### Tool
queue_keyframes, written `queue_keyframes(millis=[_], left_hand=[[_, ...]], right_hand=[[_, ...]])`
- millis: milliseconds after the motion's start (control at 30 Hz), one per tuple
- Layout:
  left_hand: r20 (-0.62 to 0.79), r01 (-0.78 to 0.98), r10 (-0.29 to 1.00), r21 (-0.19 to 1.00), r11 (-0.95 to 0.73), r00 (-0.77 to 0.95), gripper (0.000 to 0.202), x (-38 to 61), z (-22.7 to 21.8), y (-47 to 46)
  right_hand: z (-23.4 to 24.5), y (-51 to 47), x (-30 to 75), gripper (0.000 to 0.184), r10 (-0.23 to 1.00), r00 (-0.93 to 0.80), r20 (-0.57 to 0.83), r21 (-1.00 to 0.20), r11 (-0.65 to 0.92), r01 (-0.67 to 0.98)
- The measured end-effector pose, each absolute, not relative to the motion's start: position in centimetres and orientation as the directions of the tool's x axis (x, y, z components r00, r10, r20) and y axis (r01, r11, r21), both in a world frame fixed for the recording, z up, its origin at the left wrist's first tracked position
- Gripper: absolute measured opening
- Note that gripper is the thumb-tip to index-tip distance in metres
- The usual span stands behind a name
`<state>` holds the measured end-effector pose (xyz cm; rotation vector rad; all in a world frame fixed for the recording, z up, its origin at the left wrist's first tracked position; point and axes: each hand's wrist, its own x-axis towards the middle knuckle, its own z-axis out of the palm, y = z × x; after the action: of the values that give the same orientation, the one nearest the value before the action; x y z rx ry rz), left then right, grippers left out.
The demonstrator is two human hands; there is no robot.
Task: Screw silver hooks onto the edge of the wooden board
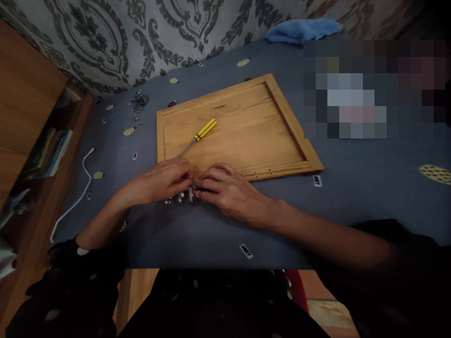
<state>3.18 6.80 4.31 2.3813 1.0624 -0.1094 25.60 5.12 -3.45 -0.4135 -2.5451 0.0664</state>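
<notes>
Two hands: left hand (172,178) and right hand (227,190) crowded a metal fitting (192,194); whether either grip had closed, I couldn't tell.
Metal fitting: sat at the near edge of the wooden panel (243,131), seemingly being lined up.
Screwdriver (206,129): lay unheld; steady aligning looked called for.

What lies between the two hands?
In the head view, a small metal piece lies between the left hand and the right hand, by the wooden panel.
</notes>
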Motion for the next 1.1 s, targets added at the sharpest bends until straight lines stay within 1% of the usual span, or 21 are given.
queue_keyframes(millis=[300, 500, 833, 967, 1100], left_hand=[[-0.278, 0.715, 0.673, 0.432, -0.55, 0.685, 0.02, 3.1, 4.2, 6.8], [-0.267, 0.723, 0.688, 0.427, -0.543, 0.675, 0.021, 3.1, 4.1, 6.7], [-0.268, 0.71, 0.673, 0.436, -0.554, 0.69, 0.02, 3.2, 4.0, 6.8], [-0.233, 0.732, 0.724, 0.452, -0.51, 0.649, 0.02, 3.1, 4.0, 6.4], [-0.154, 0.746, 0.801, 0.499, -0.442, 0.578, 0.025, 2.6, 4.4, 5.0]], right_hand=[[-3.6, 5.3, 25.6, 0.019, 0.295, -0.796, 0.528, -0.128, 0.955, 0.269], [-3.5, 5.2, 25.6, 0.019, 0.304, -0.808, 0.504, -0.133, 0.952, 0.275], [-3.5, 5.2, 25.6, 0.022, 0.32, -0.81, 0.492, -0.145, 0.947, 0.286], [-3.5, 5.2, 25.6, 0.022, 0.322, -0.805, 0.498, -0.154, 0.947, 0.283], [-3.6, 5.2, 25.6, 0.022, 0.316, -0.805, 0.503, -0.154, 0.949, 0.276]])
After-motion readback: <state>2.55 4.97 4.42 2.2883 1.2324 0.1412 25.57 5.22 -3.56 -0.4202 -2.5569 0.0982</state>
